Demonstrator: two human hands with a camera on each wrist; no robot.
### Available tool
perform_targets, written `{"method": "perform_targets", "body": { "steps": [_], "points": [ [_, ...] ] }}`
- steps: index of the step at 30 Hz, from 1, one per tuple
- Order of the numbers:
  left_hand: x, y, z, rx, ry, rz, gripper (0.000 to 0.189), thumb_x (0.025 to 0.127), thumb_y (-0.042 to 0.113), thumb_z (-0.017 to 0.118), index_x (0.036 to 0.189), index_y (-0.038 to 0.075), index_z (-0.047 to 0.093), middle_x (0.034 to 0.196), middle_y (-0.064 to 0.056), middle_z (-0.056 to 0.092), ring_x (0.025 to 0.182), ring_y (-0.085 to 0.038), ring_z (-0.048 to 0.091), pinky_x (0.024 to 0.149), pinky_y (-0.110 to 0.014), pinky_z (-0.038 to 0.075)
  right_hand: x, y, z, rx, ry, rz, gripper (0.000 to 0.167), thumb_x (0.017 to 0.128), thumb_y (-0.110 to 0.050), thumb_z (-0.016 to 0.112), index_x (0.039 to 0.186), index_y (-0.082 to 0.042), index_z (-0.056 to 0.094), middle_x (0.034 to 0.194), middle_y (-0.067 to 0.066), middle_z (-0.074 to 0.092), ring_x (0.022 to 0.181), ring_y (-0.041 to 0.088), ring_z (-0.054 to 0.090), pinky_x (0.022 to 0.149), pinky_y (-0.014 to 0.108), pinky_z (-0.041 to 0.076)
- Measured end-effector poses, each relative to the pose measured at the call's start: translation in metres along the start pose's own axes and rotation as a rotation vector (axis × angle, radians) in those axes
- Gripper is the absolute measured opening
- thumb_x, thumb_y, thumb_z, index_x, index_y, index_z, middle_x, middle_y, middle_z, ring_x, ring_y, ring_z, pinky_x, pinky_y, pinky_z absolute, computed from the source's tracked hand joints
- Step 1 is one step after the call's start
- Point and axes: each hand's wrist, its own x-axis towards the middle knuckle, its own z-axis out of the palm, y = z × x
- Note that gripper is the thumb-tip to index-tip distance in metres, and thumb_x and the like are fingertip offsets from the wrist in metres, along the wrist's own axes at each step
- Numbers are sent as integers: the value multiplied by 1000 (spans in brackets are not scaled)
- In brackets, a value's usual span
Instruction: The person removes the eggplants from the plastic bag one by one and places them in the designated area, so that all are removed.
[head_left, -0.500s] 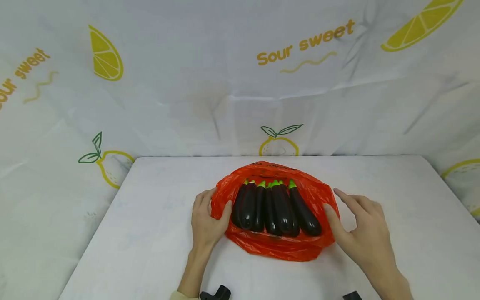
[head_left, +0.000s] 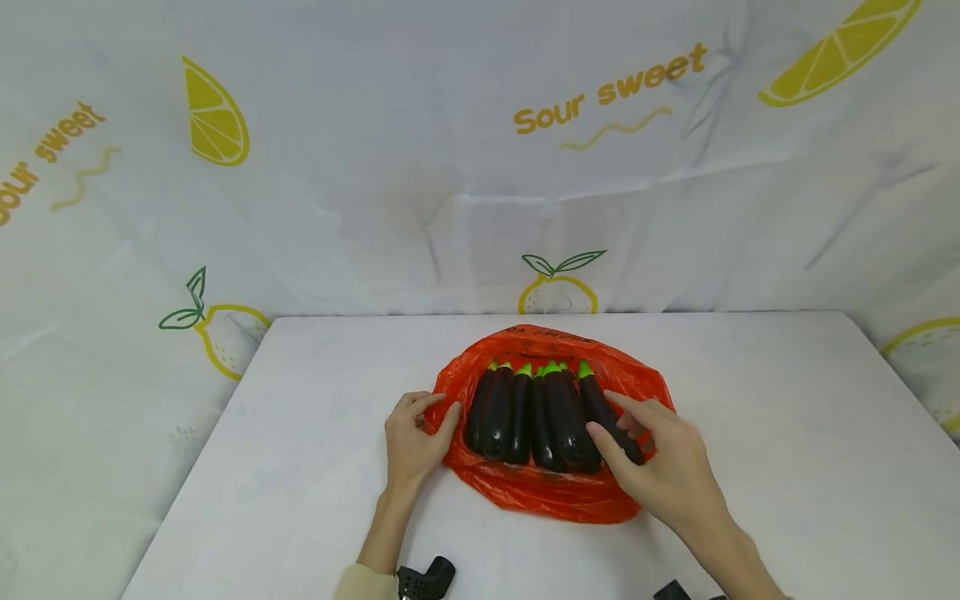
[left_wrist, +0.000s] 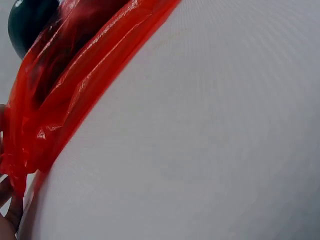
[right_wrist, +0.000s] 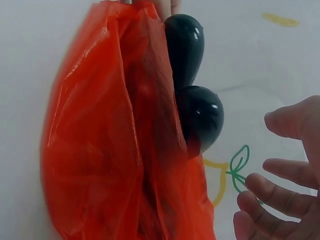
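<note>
A red plastic bag (head_left: 555, 502) lies open at the middle of the table, with several dark eggplants (head_left: 497, 421) side by side in it, green stem ends away from me. My left hand (head_left: 414, 442) grips the bag's left edge; in the left wrist view bunched red plastic (left_wrist: 30, 145) runs between its fingers. Over the bag's right side, my right hand (head_left: 671, 467) has its thumb and forefinger spread above the rightmost eggplant (head_left: 597, 400). The right wrist view shows that right hand (right_wrist: 287, 195) holding nothing, apart from the rounded eggplant ends (right_wrist: 202, 112).
The bag rests on a white-covered table (head_left: 300, 467). Behind it hangs a white cloth (head_left: 360, 208) printed with lemons and lettering. Black wrist devices (head_left: 427, 579) show at the lower edge.
My right hand has moved left from the bag's right edge to above the rightmost eggplant. The left hand stays at the left edge, which has drawn in slightly.
</note>
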Motion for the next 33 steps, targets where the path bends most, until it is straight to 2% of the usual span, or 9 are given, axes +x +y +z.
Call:
{"method": "perform_targets", "body": {
  "steps": [5,8,10,17,19,22,27,33],
  "points": [
    [3,-7,1,-130,59,-87,36,87,12,77,119,-2,71,87,-16,71,67,-7,56,61,-14,49,1,-4,5,-4,-38,46,43,80,-22,86,119,-11,74,79,-1,63,76,12,56,61,23,52],
    [6,-9,2,-172,87,-126,32,87,11,77,116,-4,72,81,-17,69,65,-4,55,61,-11,48,2,-5,7,-8,-56,66,42,81,-24,85,120,-11,74,81,0,64,76,13,56,62,24,53],
    [8,-10,3,-177,102,-118,26,87,10,77,110,-3,75,78,-17,68,64,-4,55,60,-10,47,2,-6,9,-9,-70,79,43,82,-25,84,120,-11,74,82,1,65,76,14,56,62,24,52],
    [11,-16,7,-171,172,7,15,85,6,76,97,-3,78,72,-15,67,62,0,55,56,-10,48,3,-7,16,2,-83,114,47,81,-27,85,123,-9,73,88,5,67,72,15,55,62,23,52],
    [11,-18,7,-165,187,24,13,85,5,76,95,-3,77,71,-15,67,61,2,56,56,-10,48,4,-7,18,5,-86,123,50,80,-28,85,124,-8,73,92,7,67,73,15,56,63,23,52],
    [10,-20,7,-157,189,28,11,86,5,75,94,-1,78,71,-14,69,61,1,57,56,-10,50,4,-8,22,1,-101,143,54,80,-31,85,126,-6,71,100,10,69,77,17,59,65,24,54],
    [10,-20,5,-140,178,0,10,89,10,75,94,2,79,73,-14,71,63,-4,58,59,-12,50,5,-11,30,-1,-157,196,64,80,-40,84,130,-4,68,112,13,69,81,19,62,69,28,57],
    [9,-18,5,-150,155,-21,9,90,9,75,93,2,78,75,-14,71,64,-6,59,61,-13,52,5,-14,36,3,-202,262,70,80,-44,84,133,-2,66,116,18,67,82,21,63,70,33,59]
  ]
}}
